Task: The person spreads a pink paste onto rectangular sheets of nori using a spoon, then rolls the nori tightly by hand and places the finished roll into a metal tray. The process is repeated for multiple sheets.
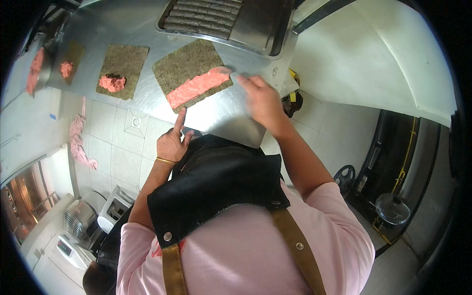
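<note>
A nori sheet (188,59) lies tilted on the steel table before me, with a band of pink paste (199,88) along its near side. My right hand (260,97) grips a spoon-like utensil (225,70), blurred, whose tip touches the paste's right end. My left hand (175,142) touches the sheet's near left corner with its index finger and holds nothing. Further left lies a second nori sheet (127,61) with a lump of pink paste (112,83), and beyond it a smaller-looking sheet (75,55) with another lump (66,69).
A steel tray (258,25) with a row of dark nori rolls (202,16) stands at the table's far side. A bowl of pink paste (35,70) is at the far left. The table's near edge (221,136) meets my black apron (221,177).
</note>
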`<state>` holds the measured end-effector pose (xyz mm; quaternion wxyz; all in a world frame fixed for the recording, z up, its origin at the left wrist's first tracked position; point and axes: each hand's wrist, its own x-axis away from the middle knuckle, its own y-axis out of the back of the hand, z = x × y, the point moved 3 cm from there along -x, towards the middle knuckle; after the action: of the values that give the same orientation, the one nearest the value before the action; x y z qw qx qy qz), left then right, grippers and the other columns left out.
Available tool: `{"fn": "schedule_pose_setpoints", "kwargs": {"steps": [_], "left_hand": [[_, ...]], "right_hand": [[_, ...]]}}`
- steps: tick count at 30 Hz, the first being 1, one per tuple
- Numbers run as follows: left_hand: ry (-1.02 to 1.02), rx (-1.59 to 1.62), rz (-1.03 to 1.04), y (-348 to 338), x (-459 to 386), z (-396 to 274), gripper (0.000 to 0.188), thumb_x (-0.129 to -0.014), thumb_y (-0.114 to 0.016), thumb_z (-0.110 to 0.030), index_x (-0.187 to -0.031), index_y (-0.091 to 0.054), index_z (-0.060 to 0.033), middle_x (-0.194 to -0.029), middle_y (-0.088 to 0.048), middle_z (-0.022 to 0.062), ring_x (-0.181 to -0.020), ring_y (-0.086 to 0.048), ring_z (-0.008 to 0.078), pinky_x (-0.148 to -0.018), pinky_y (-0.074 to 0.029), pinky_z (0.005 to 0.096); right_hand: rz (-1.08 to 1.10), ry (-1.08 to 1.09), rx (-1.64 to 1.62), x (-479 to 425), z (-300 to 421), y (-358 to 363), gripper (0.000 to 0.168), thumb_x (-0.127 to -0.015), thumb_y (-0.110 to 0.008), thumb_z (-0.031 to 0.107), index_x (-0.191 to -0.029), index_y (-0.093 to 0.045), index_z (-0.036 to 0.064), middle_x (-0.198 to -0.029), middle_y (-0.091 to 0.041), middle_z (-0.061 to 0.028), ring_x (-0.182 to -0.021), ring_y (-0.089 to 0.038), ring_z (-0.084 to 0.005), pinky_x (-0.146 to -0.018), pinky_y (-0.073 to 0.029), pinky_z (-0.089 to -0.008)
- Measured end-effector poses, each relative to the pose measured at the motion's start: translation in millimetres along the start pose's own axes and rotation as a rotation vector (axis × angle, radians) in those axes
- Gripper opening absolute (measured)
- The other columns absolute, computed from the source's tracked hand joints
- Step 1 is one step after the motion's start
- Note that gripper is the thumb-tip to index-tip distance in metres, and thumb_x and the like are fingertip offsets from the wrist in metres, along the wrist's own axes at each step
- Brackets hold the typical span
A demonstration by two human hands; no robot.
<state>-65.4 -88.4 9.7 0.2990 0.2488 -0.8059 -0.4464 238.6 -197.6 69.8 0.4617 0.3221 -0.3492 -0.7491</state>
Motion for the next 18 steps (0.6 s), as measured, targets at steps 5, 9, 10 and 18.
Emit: {"fn": "schedule_pose_setpoints", "kwargs": {"steps": [5,9,10,18], "left_hand": [[0.017,0.0,0.029,3,1,-4,0.087,-0.1,-0.07,-0.042,-0.172,-0.022,-0.0304,-0.096,-0.08,0.0129,-0.08,-0.078,0.0358,-0.072,-0.062,0.0467],[0.056,0.012,0.049,2,0,-5,0.088,-0.1,-0.07,-0.042,-0.172,-0.021,-0.0316,-0.102,-0.081,0.0126,-0.085,-0.078,0.0354,-0.076,-0.063,0.0469],[0.066,0.005,0.056,1,0,-5,0.088,-0.1,-0.07,-0.042,-0.172,-0.02,-0.0318,-0.103,-0.081,0.0125,-0.086,-0.078,0.0356,-0.077,-0.063,0.047],[0.087,0.01,0.061,4,2,-10,0.085,-0.101,-0.069,-0.042,-0.171,-0.023,-0.0326,-0.106,-0.08,0.0125,-0.088,-0.078,0.0369,-0.079,-0.062,0.048]], "right_hand": [[-0.006,0.028,0.052,-8,-16,-12,0.049,-0.087,-0.063,-0.002,-0.133,-0.072,0.011,-0.111,-0.07,-0.0142,-0.096,-0.071,-0.0373,-0.085,-0.059,-0.0448],[-0.04,0.017,0.032,-13,-20,-9,0.05,-0.086,-0.064,-0.002,-0.134,-0.072,0.01,-0.11,-0.07,-0.0144,-0.095,-0.071,-0.0368,-0.084,-0.059,-0.0448],[-0.016,0.039,0.041,-13,-15,-11,0.05,-0.086,-0.064,-0.002,-0.134,-0.072,0.01,-0.11,-0.07,-0.0146,-0.094,-0.071,-0.0367,-0.084,-0.058,-0.0446],[-0.12,0.02,-0.036,-13,-19,1,0.04,-0.093,-0.064,0.001,-0.131,-0.073,0.008,-0.105,-0.069,-0.017,-0.093,-0.07,-0.037,-0.083,-0.057,-0.0442]]}}
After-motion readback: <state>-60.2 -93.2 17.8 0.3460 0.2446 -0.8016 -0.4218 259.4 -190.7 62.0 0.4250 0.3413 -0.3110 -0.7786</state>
